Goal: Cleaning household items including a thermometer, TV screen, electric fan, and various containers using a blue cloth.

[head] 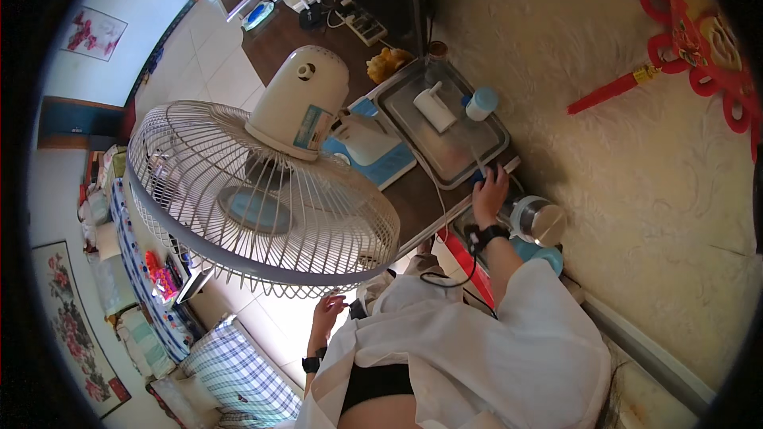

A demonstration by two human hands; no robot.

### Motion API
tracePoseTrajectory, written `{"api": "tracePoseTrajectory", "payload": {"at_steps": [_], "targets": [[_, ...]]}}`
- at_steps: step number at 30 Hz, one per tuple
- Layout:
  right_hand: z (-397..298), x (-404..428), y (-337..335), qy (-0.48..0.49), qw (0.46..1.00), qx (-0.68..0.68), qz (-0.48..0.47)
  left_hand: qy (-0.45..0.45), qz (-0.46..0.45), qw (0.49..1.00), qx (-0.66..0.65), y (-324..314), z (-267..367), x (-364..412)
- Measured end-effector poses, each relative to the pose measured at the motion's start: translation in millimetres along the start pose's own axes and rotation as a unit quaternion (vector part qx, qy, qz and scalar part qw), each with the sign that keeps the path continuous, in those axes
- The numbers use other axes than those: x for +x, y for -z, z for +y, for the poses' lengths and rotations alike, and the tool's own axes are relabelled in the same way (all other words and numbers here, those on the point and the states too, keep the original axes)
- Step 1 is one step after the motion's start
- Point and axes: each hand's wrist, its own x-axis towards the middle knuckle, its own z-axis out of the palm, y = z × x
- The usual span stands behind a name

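My right hand (pixel 490 195) is at the near right corner of a grey tray (pixel 444 176), on a dark wooden cabinet. Its fingertips are beside a small dark blue object (pixel 475 179); whether they grip it is unclear. On the tray are a white cup (pixel 434 110) lying tilted, a white jar with a light blue lid (pixel 482 103) and a brown-lidded glass jar (pixel 437 56). My left hand (pixel 328 313) hangs below the rim of a white electric fan (pixel 262 208), its fingers loosely bent and apart, with nothing seen in them.
The fan's blue base (pixel 387 161) stands on the cabinet, left of the tray. A white cord (pixel 440 190) runs past the tray. Beyond lie a power strip (pixel 363 24) and a yellow-brown object (pixel 387 65). A metal-bottomed vessel (pixel 545 223) is by my right wrist, against the wall.
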Motion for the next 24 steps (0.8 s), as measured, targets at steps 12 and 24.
{"api": "tracePoseTrajectory", "payload": {"at_steps": [12, 24], "targets": [[45.4, 66.0, -19.9, -0.192, 0.971, 0.079, 0.115, 0.010, -0.004, 1.000, 0.010, -2.0, 8.4, 0.8], [-1.8, -54.9, -11.0, -0.115, 0.988, 0.046, -0.090, -0.008, -0.027, 0.999, 0.037, 2.5, 11.9, 13.4]]}}
